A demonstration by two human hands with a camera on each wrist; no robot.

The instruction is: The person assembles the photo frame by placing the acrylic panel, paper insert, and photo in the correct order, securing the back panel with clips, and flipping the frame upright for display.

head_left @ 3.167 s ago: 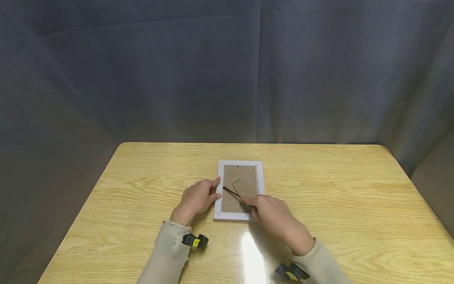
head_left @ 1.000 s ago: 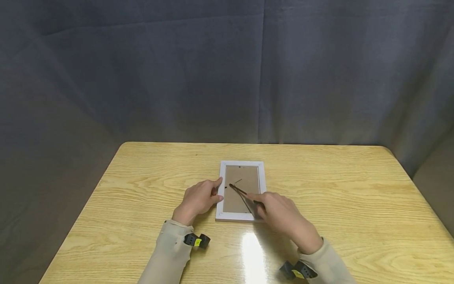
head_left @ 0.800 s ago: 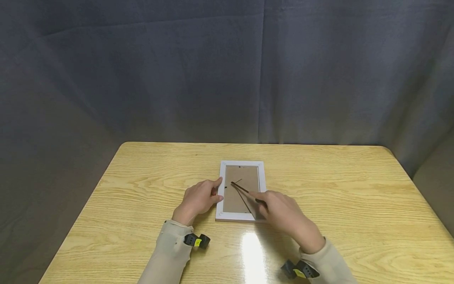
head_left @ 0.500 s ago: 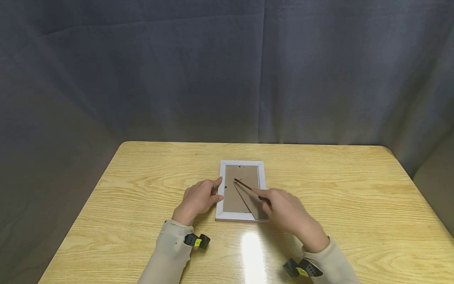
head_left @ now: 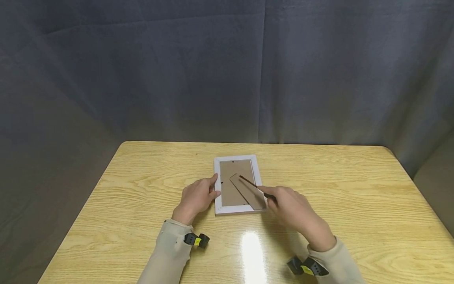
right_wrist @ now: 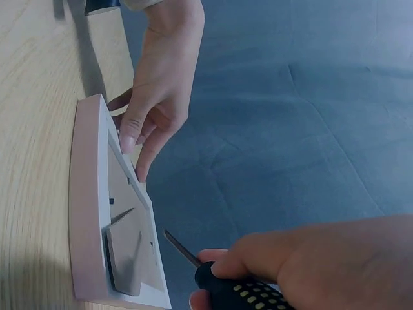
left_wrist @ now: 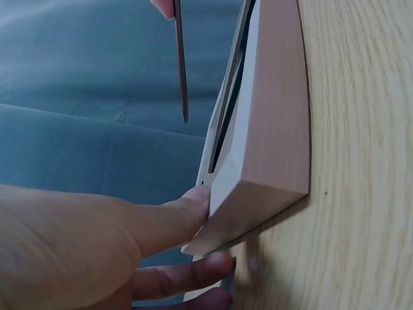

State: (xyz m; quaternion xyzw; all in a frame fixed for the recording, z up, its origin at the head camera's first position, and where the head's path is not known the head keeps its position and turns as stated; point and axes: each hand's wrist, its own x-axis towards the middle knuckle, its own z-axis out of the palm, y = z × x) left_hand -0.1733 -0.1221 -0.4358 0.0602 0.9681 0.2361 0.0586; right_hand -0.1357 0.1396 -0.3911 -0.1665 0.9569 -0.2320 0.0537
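Note:
A white picture frame (head_left: pixel 218 173) lies on the table, its brown backing board (head_left: pixel 228 197) facing up. A stand flap (head_left: pixel 253 199) slants across the lower right of the back. My left hand (head_left: pixel 196 199) grips the frame's left edge between thumb and fingers; the left wrist view shows the thumb (left_wrist: pixel 190 203) against the rim. My right hand (head_left: pixel 294 207) holds a screwdriver (head_left: pixel 248 181). Its black handle with yellow dots (right_wrist: pixel 242 290) shows in the right wrist view. The blade points left over the board, its tip apart from it in both wrist views.
The frame rests on a light wood-grain table (head_left: pixel 142 177) with rounded far corners. A dark grey curtain (head_left: pixel 198 79) hangs behind and at the sides. Small black tabs sit along the backing's edges. Each sleeve carries a black wrist camera (head_left: pixel 196 240).
The screwdriver tip has moved from the board's left edge up and right, away from it. The frame has just shifted left and away and turned slightly counter-clockwise, with the left hand on it.

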